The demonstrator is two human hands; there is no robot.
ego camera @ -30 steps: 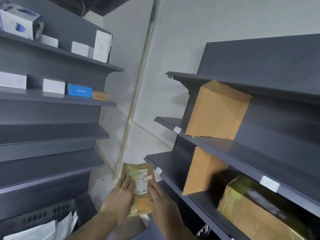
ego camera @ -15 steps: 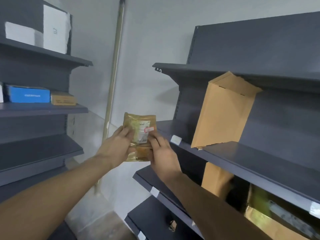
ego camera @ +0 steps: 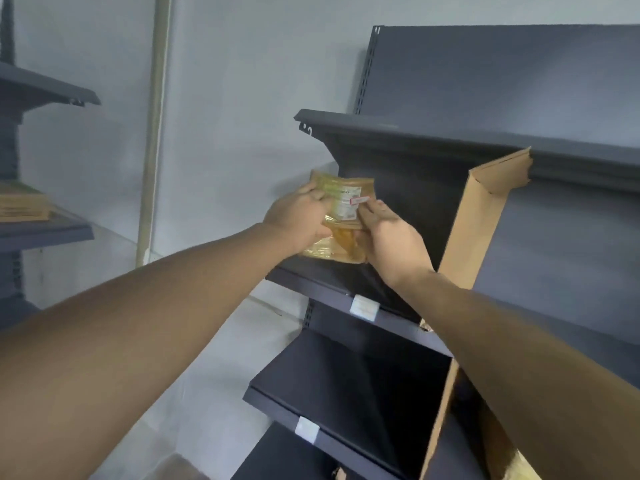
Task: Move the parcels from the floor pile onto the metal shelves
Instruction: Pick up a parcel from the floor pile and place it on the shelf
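Head view: both arms stretched forward and up toward the right-hand shelves (ego camera: 408, 308). Left hand (ego camera: 300, 216) curled round the left edge of a yellow parcel (ego camera: 341, 216), fingers over its upper corner. Right hand (ego camera: 391, 233) pinching the parcel's right side, thumb near a small red-edged sticker (ego camera: 358, 200). Both grips closed on the parcel, held upright and slightly crumpled at the shelf's left end, lower edge just above or touching the shelf surface; cannot tell which. Above, another dark shelf (ego camera: 450, 133). To the right, a tall cardboard box (ego camera: 478, 220) leaning tilted, top flap against the upper shelf's front lip. White tag (ego camera: 363, 307) on the shelf's front edge below the hands. Second tag (ego camera: 306, 430) on the next shelf down. Far left, part of another rack (ego camera: 48, 230) with a brown flat packet (ego camera: 22, 206) on it. Pale pipe (ego camera: 154, 133) running up the wall.
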